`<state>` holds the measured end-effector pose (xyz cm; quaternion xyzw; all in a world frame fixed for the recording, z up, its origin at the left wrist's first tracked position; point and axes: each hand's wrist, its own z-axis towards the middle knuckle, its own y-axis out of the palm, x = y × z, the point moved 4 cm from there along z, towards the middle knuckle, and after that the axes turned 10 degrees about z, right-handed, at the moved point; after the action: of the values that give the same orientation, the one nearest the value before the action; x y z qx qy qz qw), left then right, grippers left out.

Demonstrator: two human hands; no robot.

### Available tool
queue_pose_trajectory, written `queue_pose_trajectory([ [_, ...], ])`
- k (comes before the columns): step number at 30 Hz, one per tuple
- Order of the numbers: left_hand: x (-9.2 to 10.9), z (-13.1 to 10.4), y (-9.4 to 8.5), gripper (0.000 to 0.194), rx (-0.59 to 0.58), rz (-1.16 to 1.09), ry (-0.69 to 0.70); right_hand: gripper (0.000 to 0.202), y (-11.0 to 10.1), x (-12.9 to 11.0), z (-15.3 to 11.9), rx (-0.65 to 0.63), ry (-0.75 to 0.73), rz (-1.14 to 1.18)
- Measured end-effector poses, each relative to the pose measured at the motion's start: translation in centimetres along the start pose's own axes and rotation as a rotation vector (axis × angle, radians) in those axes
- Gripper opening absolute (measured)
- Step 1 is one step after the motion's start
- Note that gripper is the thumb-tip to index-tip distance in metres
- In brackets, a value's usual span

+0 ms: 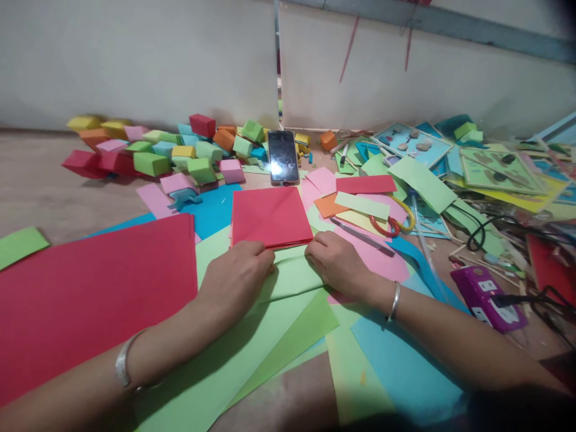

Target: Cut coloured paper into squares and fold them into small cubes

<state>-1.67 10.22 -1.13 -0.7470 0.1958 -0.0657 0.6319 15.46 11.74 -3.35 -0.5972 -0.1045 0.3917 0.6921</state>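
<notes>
My left hand (238, 276) and my right hand (339, 261) face each other in front of me, fingers curled closed. Between them lies a light green sheet of paper (292, 276) with a fold line across it, and both hands grip its far edge. Just beyond my fingertips sits a stack of red paper squares (272, 213). A large red sheet (99, 300) is left of my left hand. Scissors (389, 223) with red and yellow handles rest past my right hand, their blades pointing left toward it. My fingertips are partly hidden.
A phone (283, 157) stands beyond the red squares. Folded paper blocks (150, 163) in several colours are heaped at the far left, by the white wall (135, 60). A purple power strip (488, 297) with black cables and decorated cards (499, 171) are at the right.
</notes>
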Motion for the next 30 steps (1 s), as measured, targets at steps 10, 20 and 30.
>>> queue_pose_trajectory([
  [10,1.3,0.2,0.5,0.036,-0.007,-0.056,0.253,0.024,-0.2,0.1,0.2,-0.076,0.087,0.089],
  [20,2.3,1.9,0.7,0.023,-0.002,-0.120,0.041,0.022,-0.2,0.2,0.3,-0.084,0.111,0.135],
  [30,2.5,1.0,0.3,0.027,-0.023,-0.017,0.188,0.022,-0.4,0.3,0.4,-0.092,0.108,0.167],
])
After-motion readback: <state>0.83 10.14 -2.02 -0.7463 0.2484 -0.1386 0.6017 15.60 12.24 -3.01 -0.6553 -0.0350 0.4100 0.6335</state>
